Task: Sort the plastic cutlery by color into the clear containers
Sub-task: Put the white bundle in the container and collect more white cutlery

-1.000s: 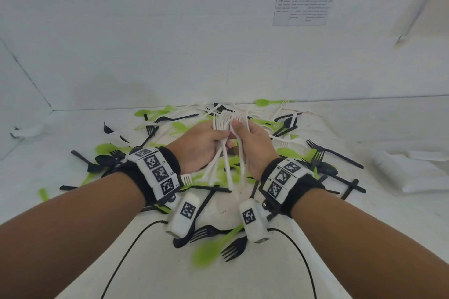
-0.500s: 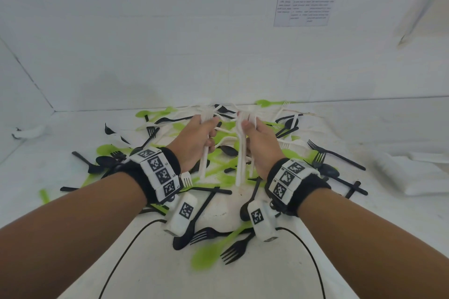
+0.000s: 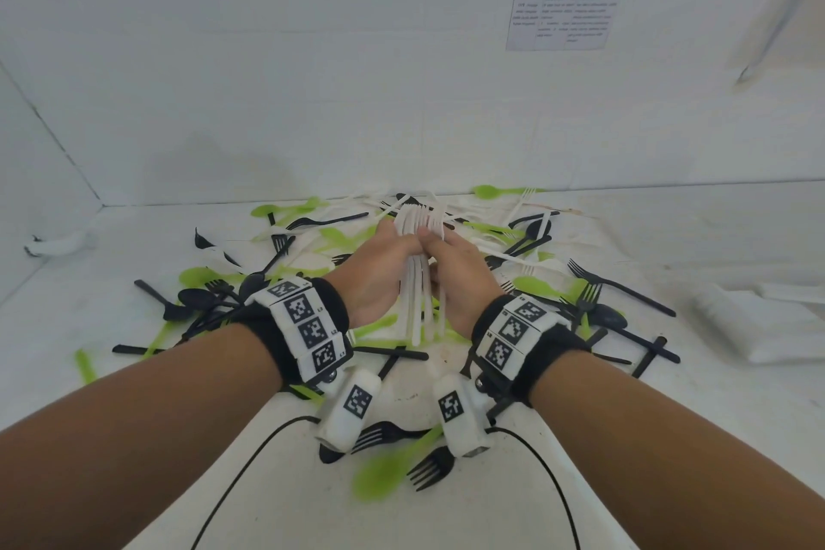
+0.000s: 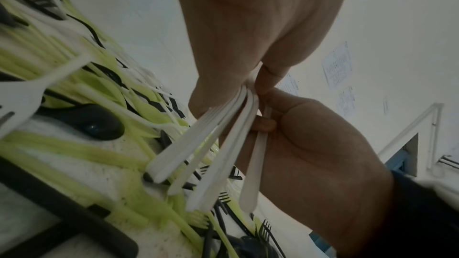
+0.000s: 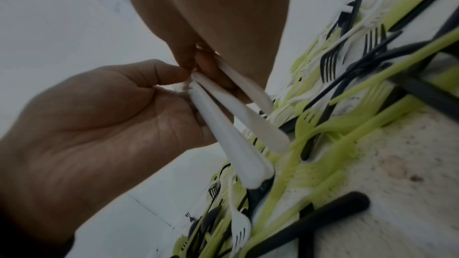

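Both hands meet above the pile and hold one bundle of white forks (image 3: 420, 281) upright, tines up and handles fanning down. My left hand (image 3: 402, 243) grips the bundle from the left, and my right hand (image 3: 436, 242) pinches it from the right with the thumb on top. In the left wrist view the left hand (image 4: 248, 85) and the white forks (image 4: 213, 144) show from below. The right wrist view shows the right hand (image 5: 206, 62) pinching the fork handles (image 5: 233, 134). Green, black and white cutlery (image 3: 527, 281) lies scattered on the white table (image 3: 580, 438). I see no clear container.
A whitish flat object (image 3: 759, 322) lies at the right of the table. A black fork (image 3: 431, 467) and a green spoon (image 3: 384, 473) lie near my wrists. White walls close the back and left, with a printed sheet (image 3: 567, 2) on the back wall.
Half a second ago the hands were apart, each with some white forks. They have come back together, and the forks form one bundle.
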{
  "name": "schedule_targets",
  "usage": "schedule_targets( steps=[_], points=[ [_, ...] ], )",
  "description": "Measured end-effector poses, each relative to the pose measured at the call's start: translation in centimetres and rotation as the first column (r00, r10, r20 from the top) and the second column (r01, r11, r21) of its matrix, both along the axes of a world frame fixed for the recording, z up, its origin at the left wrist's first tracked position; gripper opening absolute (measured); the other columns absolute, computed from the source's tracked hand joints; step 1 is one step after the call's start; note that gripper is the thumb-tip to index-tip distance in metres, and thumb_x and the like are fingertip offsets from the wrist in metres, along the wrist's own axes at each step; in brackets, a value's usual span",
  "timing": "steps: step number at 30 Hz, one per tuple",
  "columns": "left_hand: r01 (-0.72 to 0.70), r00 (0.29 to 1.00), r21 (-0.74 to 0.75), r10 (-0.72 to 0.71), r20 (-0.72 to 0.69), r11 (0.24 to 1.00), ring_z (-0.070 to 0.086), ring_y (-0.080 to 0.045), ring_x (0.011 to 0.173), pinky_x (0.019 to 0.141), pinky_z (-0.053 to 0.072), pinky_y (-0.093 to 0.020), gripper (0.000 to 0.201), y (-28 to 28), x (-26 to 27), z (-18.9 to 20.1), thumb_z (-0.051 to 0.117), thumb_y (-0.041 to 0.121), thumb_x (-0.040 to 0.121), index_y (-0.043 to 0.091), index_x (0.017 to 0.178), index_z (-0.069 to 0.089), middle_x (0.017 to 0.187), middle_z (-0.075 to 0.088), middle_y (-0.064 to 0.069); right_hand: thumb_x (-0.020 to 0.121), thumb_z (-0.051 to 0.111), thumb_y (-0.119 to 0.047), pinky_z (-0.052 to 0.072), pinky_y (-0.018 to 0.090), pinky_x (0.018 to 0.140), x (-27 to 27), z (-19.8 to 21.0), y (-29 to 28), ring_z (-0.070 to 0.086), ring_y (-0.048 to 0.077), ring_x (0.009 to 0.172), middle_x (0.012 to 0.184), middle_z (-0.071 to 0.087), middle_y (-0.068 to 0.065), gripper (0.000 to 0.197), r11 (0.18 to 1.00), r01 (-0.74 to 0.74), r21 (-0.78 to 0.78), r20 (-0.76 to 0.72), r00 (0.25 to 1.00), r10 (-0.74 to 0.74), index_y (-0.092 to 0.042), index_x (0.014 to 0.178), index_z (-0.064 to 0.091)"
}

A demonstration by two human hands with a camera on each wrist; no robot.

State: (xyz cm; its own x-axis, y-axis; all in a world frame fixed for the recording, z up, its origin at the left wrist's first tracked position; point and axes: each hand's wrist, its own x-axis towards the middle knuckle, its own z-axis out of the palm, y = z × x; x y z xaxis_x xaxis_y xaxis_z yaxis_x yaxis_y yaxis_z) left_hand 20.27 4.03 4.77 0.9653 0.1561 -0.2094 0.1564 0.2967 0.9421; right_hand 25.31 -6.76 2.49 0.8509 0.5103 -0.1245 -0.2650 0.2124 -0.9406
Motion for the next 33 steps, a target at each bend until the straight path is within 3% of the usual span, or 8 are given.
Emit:
schedule_targets(
  steps=[7,13,16,18,23,27,29,33],
  points=[
    [-0.113,0.993,0.051,0.115,-0.037,0.992,0.059,-0.020,0.068,0.059,0.054,-0.032,0.026,0.4,0.5,0.0,0.044,0.004,0.095,0.009,0.120,0.043,0.099,0.048,-0.014,0.107,0.039,-0.041,0.035,0.026,0.062,-0.2,0.3,-0.3,0.038,0.011,0.059,0.074,0.056,-0.005,0.039,0.999,-0.046,0.003,0.014,0.999,0.046,-0.027,0.080,0.063],
    [-0.086,0.996,0.020,0.086,-0.006,0.996,0.066,-0.033,0.110,0.091,0.054,-0.049,0.039,-0.5,0.5,-0.1,0.055,0.009,0.085,0.010,0.122,0.044,0.116,0.059,-0.013,0.106,0.028,-0.042,0.050,0.035,0.099,-1.3,0.7,0.4,0.066,0.019,0.116,0.120,0.071,0.004,0.056,0.996,-0.084,-0.012,0.082,0.993,0.085,-0.007,0.126,0.067],
    [-0.067,0.998,-0.073,0.067,0.007,0.995,0.060,-0.041,0.126,0.106,0.048,-0.058,0.034,-0.6,0.6,0.0,0.049,0.001,0.093,0.010,0.124,0.039,0.129,0.059,-0.018,0.090,0.039,-0.073,0.041,0.051,0.112,-0.9,-0.1,1.3,0.055,0.031,0.133,0.134,0.064,0.009,0.069,0.985,0.008,-0.174,0.122,0.992,0.014,-0.022,0.127,0.067],
    [-0.029,1.000,-0.073,0.029,0.001,0.997,0.062,-0.041,0.124,0.102,0.052,-0.057,0.052,-0.6,0.5,0.2,0.047,0.000,0.092,0.012,0.140,0.031,0.140,0.055,-0.020,0.089,0.038,-0.071,0.041,0.047,0.112,-0.4,-0.4,1.2,0.059,0.018,0.127,0.132,0.066,-0.001,0.054,0.978,0.000,-0.209,0.160,0.987,0.034,-0.037,0.120,0.066],
    [-0.019,1.000,0.003,0.019,-0.010,1.000,0.069,-0.027,0.095,0.069,0.057,-0.037,0.045,0.7,0.4,0.3,0.043,-0.005,0.093,0.007,0.136,0.039,0.118,0.059,-0.016,0.112,0.020,-0.040,0.050,0.027,0.092,-0.9,0.2,0.6,0.064,0.007,0.113,0.121,0.071,-0.006,0.050,0.989,-0.140,-0.046,0.126,0.981,0.145,-0.021,0.123,0.065],
    [0.068,0.996,0.083,-0.063,-0.066,0.994,0.069,-0.026,0.089,0.083,0.062,-0.045,0.048,1.6,0.0,0.0,0.049,-0.001,0.094,0.007,0.138,0.032,0.115,0.057,-0.017,0.112,0.028,-0.043,0.053,0.050,0.083,-0.9,-0.5,0.8,0.068,0.016,0.087,0.094,0.074,-0.005,0.047,0.980,-0.100,-0.174,0.224,0.965,0.138,-0.020,0.105,0.068],
    [0.162,0.986,0.169,-0.151,-0.075,0.972,0.067,-0.028,0.094,0.095,0.057,-0.054,0.057,2.1,-0.2,-0.1,0.056,0.003,0.088,0.010,0.139,0.032,0.117,0.057,-0.017,0.111,0.025,-0.035,0.044,0.037,0.066,-0.9,-0.8,0.7,0.059,0.015,0.067,0.077,0.067,-0.004,0.054,0.979,-0.143,-0.146,0.225,0.959,0.173,-0.033,0.082,0.070],
    [0.319,0.948,0.369,-0.304,-0.100,0.873,0.066,-0.027,0.085,0.074,0.056,-0.040,0.065,3.0,-0.5,0.4,0.051,-0.001,0.088,0.016,0.147,0.030,0.108,0.062,-0.017,0.107,0.022,-0.007,0.038,0.025,0.050,-1.5,-0.4,0.7,0.046,0.015,0.054,0.060,0.055,-0.003,0.071,0.989,-0.150,-0.014,0.210,0.966,0.150,-0.031,0.055,0.063]
  ],
)
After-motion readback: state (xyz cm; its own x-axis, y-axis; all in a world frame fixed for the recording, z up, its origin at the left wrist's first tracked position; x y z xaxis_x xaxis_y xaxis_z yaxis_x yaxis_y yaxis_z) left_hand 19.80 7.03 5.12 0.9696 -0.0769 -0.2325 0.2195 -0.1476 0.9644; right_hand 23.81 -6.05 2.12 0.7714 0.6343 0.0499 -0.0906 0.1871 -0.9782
